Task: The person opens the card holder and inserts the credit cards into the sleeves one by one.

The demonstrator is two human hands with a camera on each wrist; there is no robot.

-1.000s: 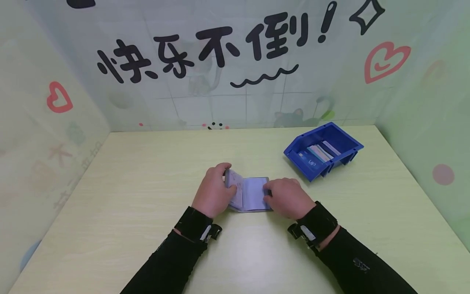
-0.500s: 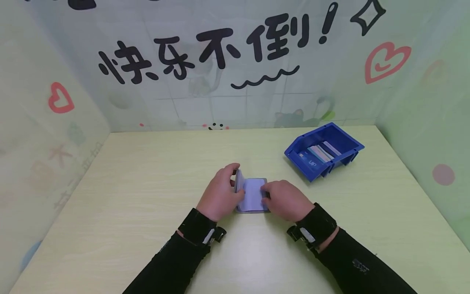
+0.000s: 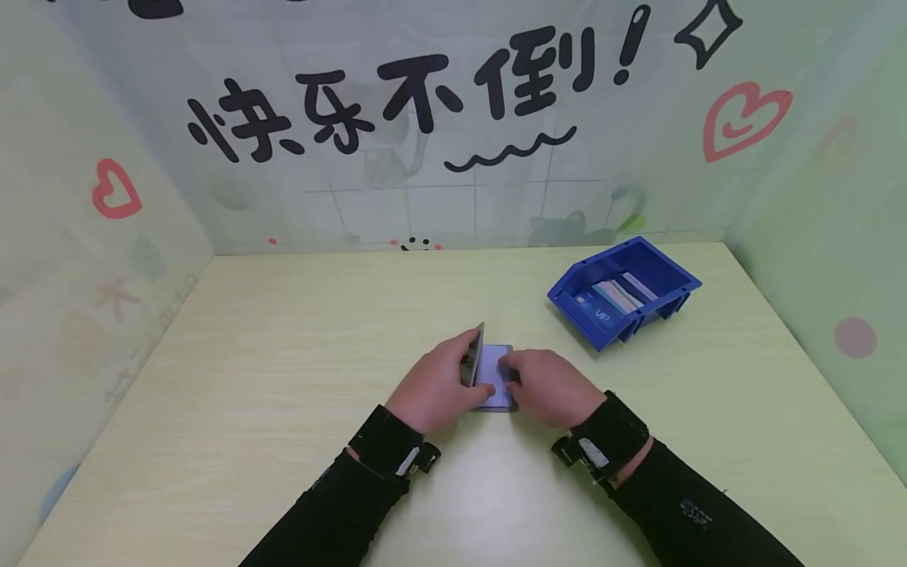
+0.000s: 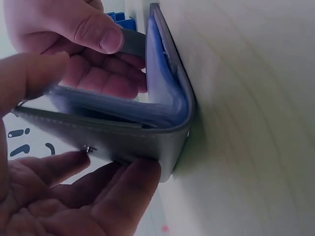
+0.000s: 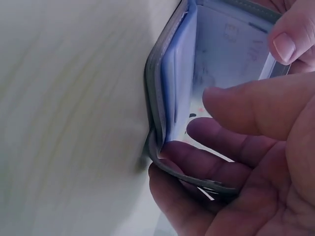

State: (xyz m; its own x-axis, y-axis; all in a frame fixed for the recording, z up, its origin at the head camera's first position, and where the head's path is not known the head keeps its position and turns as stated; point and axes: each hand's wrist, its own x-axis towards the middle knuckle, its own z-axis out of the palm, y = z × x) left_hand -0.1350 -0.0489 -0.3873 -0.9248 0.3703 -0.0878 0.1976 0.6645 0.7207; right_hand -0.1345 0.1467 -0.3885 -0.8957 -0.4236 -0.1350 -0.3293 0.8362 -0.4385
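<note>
A grey card holder (image 3: 492, 376) with clear plastic sleeves stands partly open on the table. Its left cover is raised nearly upright, while the right half lies flat. My left hand (image 3: 437, 384) grips the raised cover, fingers against its outer face and thumb on the inner side. At the right edge, my right hand (image 3: 551, 384) holds the card holder by its strap (image 5: 197, 182), which passes between the fingers in the right wrist view. A metal snap (image 4: 88, 149) shows on the outer cover in the left wrist view. A card with faint printing sits behind one sleeve.
A blue plastic bin (image 3: 623, 287) with several cards inside stands at the back right of the pale wooden table (image 3: 298, 331). Printed cloth walls (image 3: 425, 189) close off the back and both sides. Each wrist wears a black band with a small camera.
The card holder's left cover has swung up from a low tilt to nearly upright, towards the right half. My left hand has moved right with it; the right hand has barely shifted.
</note>
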